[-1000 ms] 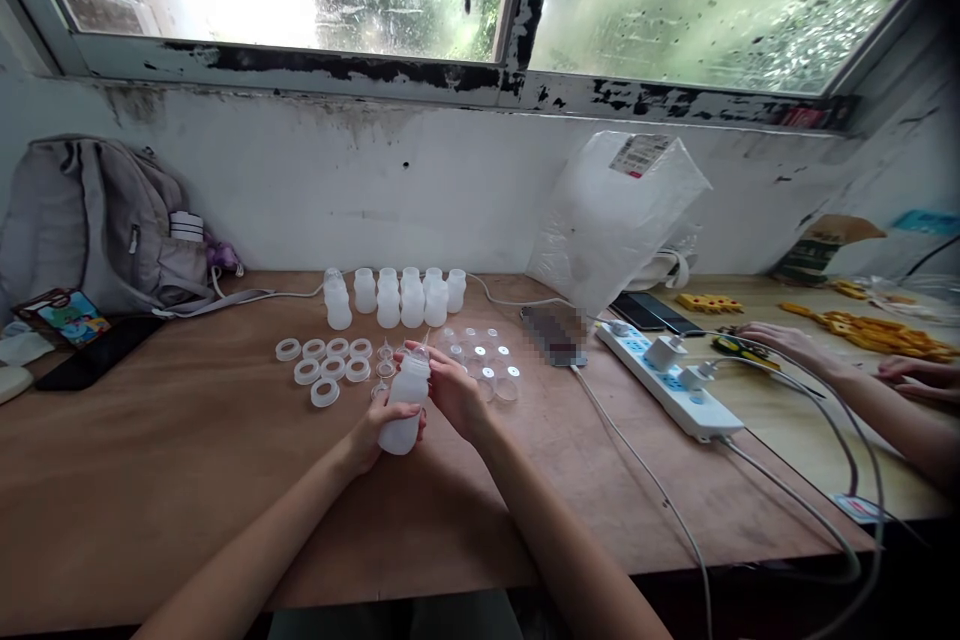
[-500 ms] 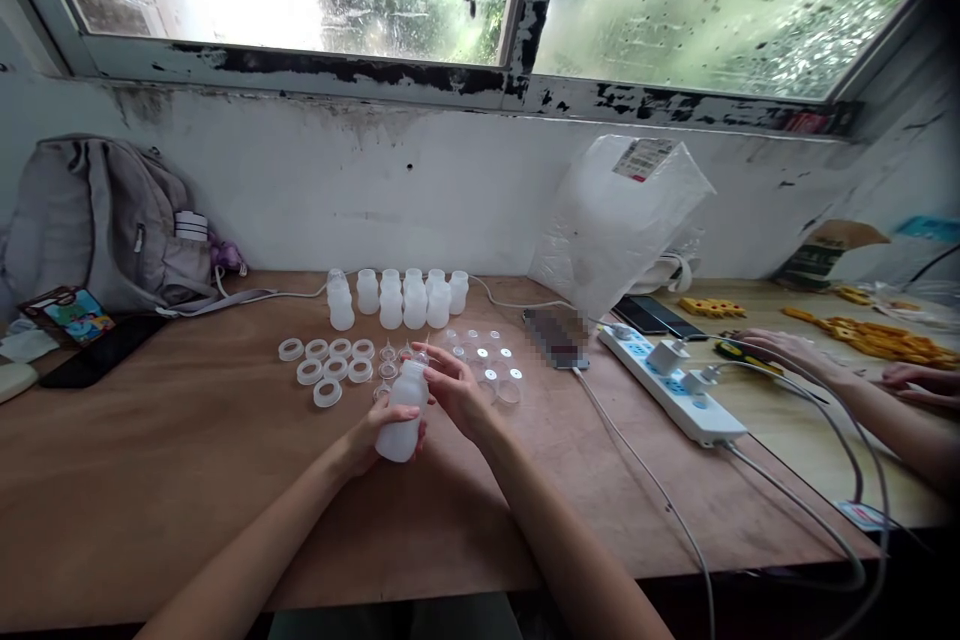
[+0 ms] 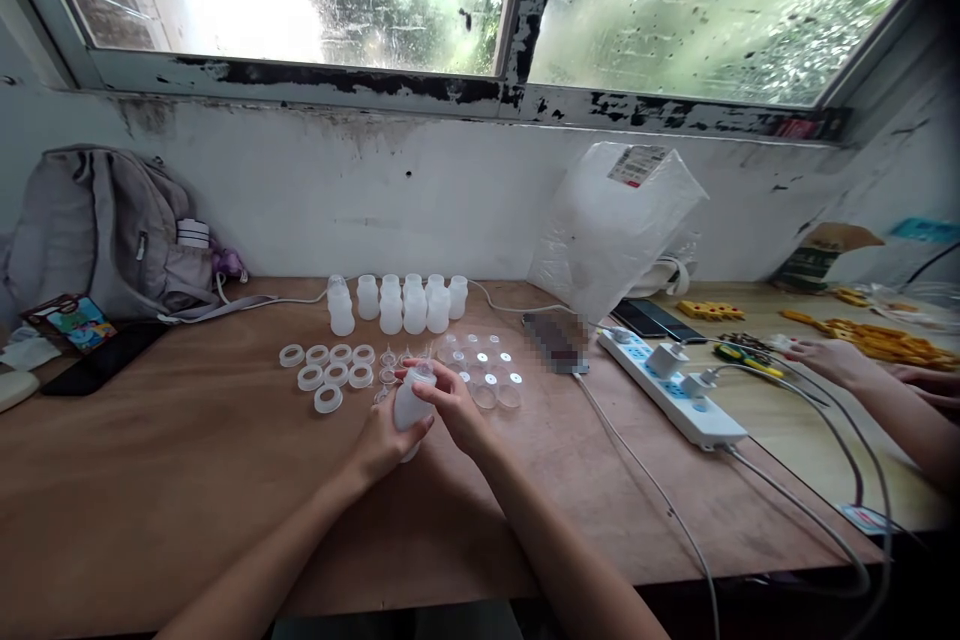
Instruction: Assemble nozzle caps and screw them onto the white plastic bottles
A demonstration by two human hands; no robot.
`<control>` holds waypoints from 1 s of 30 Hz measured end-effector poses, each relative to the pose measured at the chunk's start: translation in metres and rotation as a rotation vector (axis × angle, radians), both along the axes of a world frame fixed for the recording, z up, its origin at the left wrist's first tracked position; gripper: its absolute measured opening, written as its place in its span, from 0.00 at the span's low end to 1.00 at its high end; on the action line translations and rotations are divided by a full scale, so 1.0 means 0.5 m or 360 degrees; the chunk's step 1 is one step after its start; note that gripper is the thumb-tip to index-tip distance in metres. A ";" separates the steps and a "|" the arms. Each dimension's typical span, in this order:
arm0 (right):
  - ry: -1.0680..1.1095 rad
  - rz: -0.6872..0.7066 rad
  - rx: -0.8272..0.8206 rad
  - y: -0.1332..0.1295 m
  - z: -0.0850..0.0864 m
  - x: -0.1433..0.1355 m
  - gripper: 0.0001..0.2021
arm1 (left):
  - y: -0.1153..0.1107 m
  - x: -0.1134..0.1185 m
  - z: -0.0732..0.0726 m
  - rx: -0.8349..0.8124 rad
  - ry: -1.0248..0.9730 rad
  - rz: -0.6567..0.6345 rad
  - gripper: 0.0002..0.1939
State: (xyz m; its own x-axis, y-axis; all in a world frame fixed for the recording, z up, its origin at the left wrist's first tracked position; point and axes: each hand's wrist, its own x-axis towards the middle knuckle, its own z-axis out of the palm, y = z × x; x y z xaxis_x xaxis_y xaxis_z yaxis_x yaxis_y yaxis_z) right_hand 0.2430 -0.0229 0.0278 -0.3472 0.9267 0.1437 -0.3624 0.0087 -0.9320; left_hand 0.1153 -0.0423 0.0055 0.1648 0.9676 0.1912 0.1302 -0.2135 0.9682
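A frosted white baby bottle (image 3: 409, 406), leaning slightly to the right, is held above the table. My left hand (image 3: 388, 442) wraps round its body, thumb across the front. My right hand (image 3: 454, 407) has its fingers closed about the bottle's neck, where a clear nipple top partly shows; the fingers hide the rest. To the left lie several white screw rings (image 3: 328, 409). Clear nipples (image 3: 388, 360) stand just behind my hands, some covered by them. On the right are several clear round caps (image 3: 509, 397), a few with white discs. Several more bottles (image 3: 391, 316) stand in rows behind.
A white power strip (image 3: 709, 428) with plugs and cables lies right, near a charging phone (image 3: 555, 345). A clear plastic bag (image 3: 600, 230) leans on the wall. A backpack (image 3: 112, 220) sits left. Another person's hand (image 3: 825, 360) works beside yellow parts (image 3: 877, 340).
The bottle has come up a little and stands more upright. My left hand has shifted its hold, thumb now higher on the body. My right fingers have closed further over the neck.
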 end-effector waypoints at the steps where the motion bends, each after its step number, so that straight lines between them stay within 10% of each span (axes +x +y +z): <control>1: -0.0007 -0.0022 0.0022 0.000 0.000 0.000 0.16 | 0.000 0.000 0.001 0.0035 0.0018 0.0043 0.21; 7: 0.0046 0.0180 -0.0104 -0.005 0.003 0.001 0.15 | -0.002 -0.008 0.006 -0.0687 -0.0240 -0.0844 0.12; 18: -0.0135 -0.0214 0.0085 -0.012 -0.013 -0.015 0.08 | -0.011 0.005 -0.022 -0.0020 0.0273 0.0016 0.19; 24: -0.0412 -0.0317 0.0355 -0.010 0.001 -0.007 0.08 | -0.007 0.004 -0.014 0.0150 0.0281 0.0091 0.23; 30: -0.0806 -0.1009 0.0655 0.038 0.001 0.064 0.09 | -0.002 -0.001 0.006 0.0083 0.0168 0.0039 0.19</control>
